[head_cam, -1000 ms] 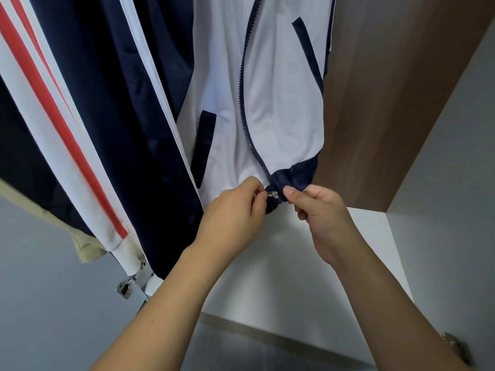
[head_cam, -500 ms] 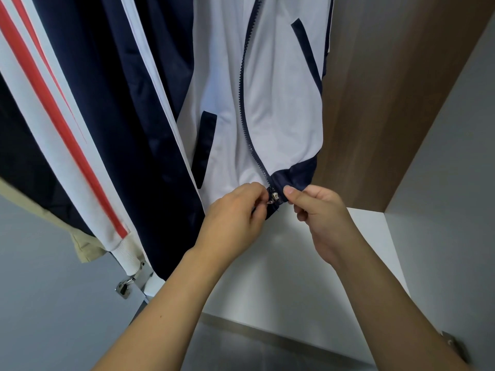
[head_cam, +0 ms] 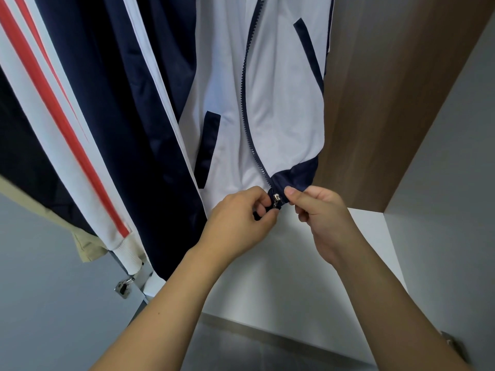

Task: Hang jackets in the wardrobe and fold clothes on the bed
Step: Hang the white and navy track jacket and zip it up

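Note:
A white jacket (head_cam: 284, 111) with navy trim and a navy zip hangs in the wardrobe, its front closed down to the hem. At the hem my left hand (head_cam: 238, 223) pinches the left side of the jacket's bottom edge beside the metal zip slider (head_cam: 276, 197). My right hand (head_cam: 321, 218) pinches the navy hem band just right of the slider. Both hands meet under the jacket, thumbs toward each other.
A navy jacket (head_cam: 128, 108) with white piping hangs to the left, then a white sleeve (head_cam: 53, 124) with red stripes and a beige garment (head_cam: 85, 245). The brown wardrobe side panel (head_cam: 396, 89) stands right. A white shelf (head_cam: 281, 285) lies below. A door hinge (head_cam: 123, 287) shows lower left.
My left hand's fingers have shifted slightly lower at the hem, and the zip slider now shows more plainly between the two hands. The jacket hangs as before.

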